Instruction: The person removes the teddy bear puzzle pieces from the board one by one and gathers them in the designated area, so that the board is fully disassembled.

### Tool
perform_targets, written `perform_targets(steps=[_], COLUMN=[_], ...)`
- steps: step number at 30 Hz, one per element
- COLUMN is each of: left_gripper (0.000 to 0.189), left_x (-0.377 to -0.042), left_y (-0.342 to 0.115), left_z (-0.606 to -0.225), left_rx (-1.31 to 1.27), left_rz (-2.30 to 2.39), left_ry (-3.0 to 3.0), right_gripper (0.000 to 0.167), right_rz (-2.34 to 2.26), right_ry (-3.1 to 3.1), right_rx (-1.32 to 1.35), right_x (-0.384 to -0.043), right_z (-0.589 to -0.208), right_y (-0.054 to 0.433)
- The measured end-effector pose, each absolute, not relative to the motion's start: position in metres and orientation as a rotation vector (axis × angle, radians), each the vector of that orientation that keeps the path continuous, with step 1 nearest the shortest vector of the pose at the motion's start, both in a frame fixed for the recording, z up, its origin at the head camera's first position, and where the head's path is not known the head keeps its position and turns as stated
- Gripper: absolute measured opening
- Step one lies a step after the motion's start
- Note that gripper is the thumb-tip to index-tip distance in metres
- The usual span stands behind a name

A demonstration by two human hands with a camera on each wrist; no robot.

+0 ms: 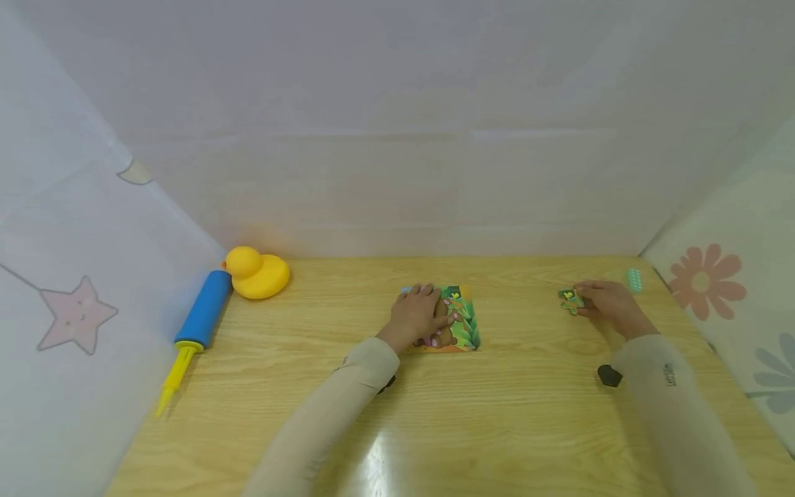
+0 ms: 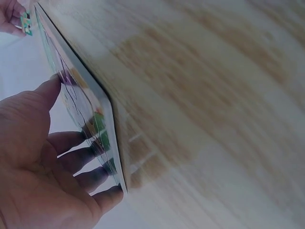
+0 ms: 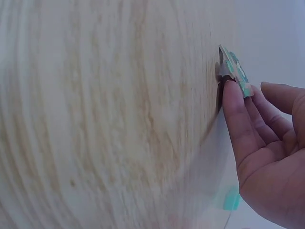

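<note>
On the wooden table lies a flat, colourful picture puzzle board [image 1: 470, 326] with green leaves and a brown figure. The left hand [image 1: 415, 317] rests on its left part, covering much of the picture. In the left wrist view, spread fingertips touch the face of the board [image 2: 97, 102], where dark outlines show. To the right, the right hand [image 1: 611, 305] pinches a small green puzzle piece [image 1: 568, 301] by its right side. The right wrist view shows this piece [image 3: 237, 71] tilted between the fingers, close to the tabletop.
At the back left sits a yellow rubber duck [image 1: 257, 274] beside a blue and yellow hand pump [image 1: 205, 310]. A small mint-green bumpy object [image 1: 634, 280] lies behind the right hand. Pale printed sheets [image 1: 385, 193] wall the table [image 1: 497, 428] at the back and sides.
</note>
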State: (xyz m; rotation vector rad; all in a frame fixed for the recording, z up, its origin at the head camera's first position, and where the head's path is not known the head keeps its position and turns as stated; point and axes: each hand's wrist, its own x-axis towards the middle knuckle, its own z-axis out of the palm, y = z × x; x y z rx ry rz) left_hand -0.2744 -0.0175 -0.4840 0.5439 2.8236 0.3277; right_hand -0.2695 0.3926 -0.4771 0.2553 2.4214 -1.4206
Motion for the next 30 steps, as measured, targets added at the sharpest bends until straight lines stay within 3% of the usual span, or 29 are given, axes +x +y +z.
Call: perform_targets(steps=[23, 30], left_gripper=[0.079, 0.079], left_x=[-0.271, -0.271], left_y=[-0.018, -0.017], left_z=[-0.482, -0.482], left_rx=[0.534, 0.530], left_rz=[0.298, 0.284], left_ry=[2.830, 2.831], right_gripper=[0.079, 0.070], right_rz=[-1.345, -1.371], right_ry=[2.519, 2.536], right_rx=[0.263, 0.325], right_x=[-0.266, -0.263], right_z=[-0.470, -0.473], right_y=[0.402, 0.404])
